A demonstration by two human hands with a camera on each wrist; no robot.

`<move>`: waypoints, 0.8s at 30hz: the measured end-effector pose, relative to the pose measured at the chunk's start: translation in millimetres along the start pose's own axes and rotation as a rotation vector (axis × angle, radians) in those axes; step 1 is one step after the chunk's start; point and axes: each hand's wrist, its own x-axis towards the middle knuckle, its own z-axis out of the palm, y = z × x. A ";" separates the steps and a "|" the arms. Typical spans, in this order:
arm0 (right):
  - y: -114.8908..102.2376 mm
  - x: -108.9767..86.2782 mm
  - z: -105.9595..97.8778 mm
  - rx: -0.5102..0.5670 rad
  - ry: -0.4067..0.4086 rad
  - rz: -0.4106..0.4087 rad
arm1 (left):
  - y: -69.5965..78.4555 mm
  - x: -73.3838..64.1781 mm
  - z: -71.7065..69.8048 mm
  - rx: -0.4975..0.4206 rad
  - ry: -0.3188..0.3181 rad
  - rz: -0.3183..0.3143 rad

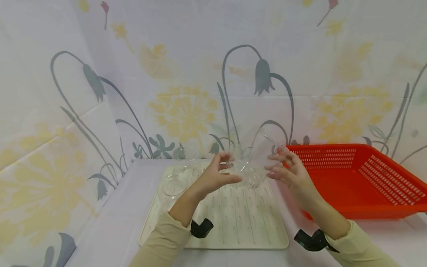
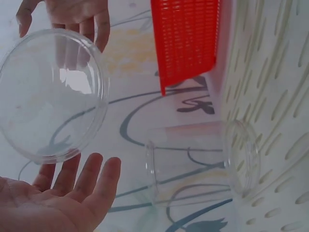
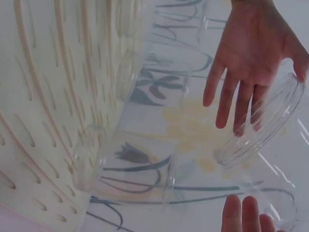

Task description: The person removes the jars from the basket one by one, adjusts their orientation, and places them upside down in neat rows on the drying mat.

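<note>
Between my two hands is a round clear plastic tub (image 1: 249,172), raised above the cream ridged mat (image 1: 230,226). My left hand (image 1: 217,176) holds it on the left, with the thumb at its rim (image 3: 270,130) and the fingers spread behind. My right hand (image 1: 295,176) holds the opposite side with gently bent fingers. In the left wrist view the tub's round face (image 2: 53,96) points toward the camera. Because it is see-through, its exact outline and fingertip contacts are partly unclear.
Several similar clear tubs (image 1: 175,185) stand on the left part of the mat, rim down. A red perforated plastic basket (image 1: 363,213) sits to the right of the mat. A flower-printed sheet (image 1: 186,74) hangs behind.
</note>
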 end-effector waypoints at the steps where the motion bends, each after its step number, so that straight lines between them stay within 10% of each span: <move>1: -0.5 0.5 -0.5 -0.008 -0.007 -0.007 | -0.9 0.2 0.4 0.006 -0.008 -0.001; 12: -14.1 9.4 1.7 -0.311 -0.083 0.100 | -7.2 2.1 5.4 0.100 -0.050 0.004; 24: -14.9 12.8 4.2 -0.338 -0.085 0.125 | -1.3 -2.5 -4.3 0.114 0.001 0.013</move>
